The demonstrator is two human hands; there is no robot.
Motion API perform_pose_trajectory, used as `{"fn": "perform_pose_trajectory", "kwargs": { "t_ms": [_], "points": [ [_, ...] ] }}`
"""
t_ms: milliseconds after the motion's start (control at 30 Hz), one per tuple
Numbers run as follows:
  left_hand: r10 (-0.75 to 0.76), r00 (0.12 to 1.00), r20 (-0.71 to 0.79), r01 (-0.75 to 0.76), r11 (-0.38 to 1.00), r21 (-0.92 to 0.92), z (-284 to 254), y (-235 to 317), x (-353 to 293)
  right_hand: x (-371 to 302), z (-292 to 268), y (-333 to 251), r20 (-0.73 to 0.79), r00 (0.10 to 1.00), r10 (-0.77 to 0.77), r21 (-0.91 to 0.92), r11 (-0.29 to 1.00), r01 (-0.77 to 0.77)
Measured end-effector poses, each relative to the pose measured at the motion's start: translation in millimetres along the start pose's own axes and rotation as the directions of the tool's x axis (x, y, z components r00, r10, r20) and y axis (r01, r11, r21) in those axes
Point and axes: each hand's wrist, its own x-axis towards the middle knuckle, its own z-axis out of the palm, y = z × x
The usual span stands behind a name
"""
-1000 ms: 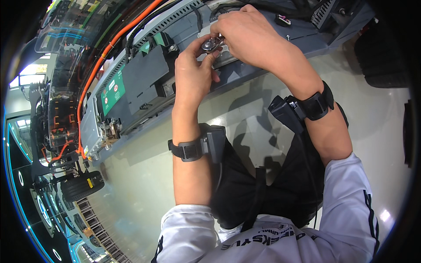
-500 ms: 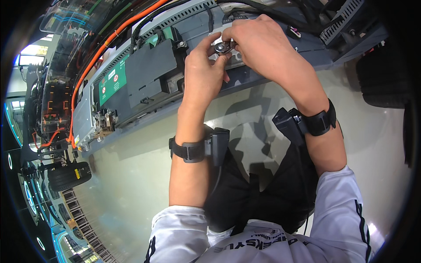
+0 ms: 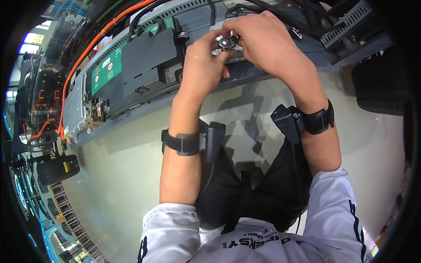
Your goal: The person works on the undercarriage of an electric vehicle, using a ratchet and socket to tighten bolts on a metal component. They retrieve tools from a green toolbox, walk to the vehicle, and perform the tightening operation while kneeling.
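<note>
Both of my hands meet over the grey vehicle chassis unit at the top of the head view. Between them is a ratchet wrench (image 3: 225,43), showing its shiny round metal head; its handle is hidden. My left hand (image 3: 204,61) pinches the head from the left with thumb and index finger. Curled fingers of my right hand (image 3: 265,41) grip it on the right, with their tips partly hidden. Just left of my left hand is a dark grey cover (image 3: 151,68) on the unit, beside a green label (image 3: 115,72).
A thick orange cable (image 3: 104,30) curves along the unit's far left side. Black cables (image 3: 298,22) run behind my right hand, near a slotted bracket (image 3: 346,26). One tyre (image 3: 377,83) stands at right, another tyre (image 3: 57,170) at left, over a pale floor (image 3: 127,175).
The view has shifted slightly, so the chassis unit appears a little further left. The ratchet head has turned slightly between my fingers; both hands keep their hold.
</note>
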Motion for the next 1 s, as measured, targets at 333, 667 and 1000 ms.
{"fn": "perform_pose_trajectory", "kwargs": {
  "t_ms": [333, 667, 1000],
  "points": [
    [0.002, 0.997, -0.081, 0.013, 0.983, 0.184, -2, -3, 1, 0, -5, -15, 0.046, 0.999, 0.009, -0.018, 1.000, -0.008],
    [0.142, 0.985, -0.101, -0.089, 0.909, 0.407, -4, -18, 5, 8, -8, -23, 0.137, 0.980, 0.147, -0.076, 0.988, -0.138],
    [0.104, 0.985, -0.136, -0.053, 0.941, 0.333, 3, -6, 2, 8, 4, 0, -0.024, 0.999, 0.024, -0.060, 0.998, -0.026]
  ]
}}
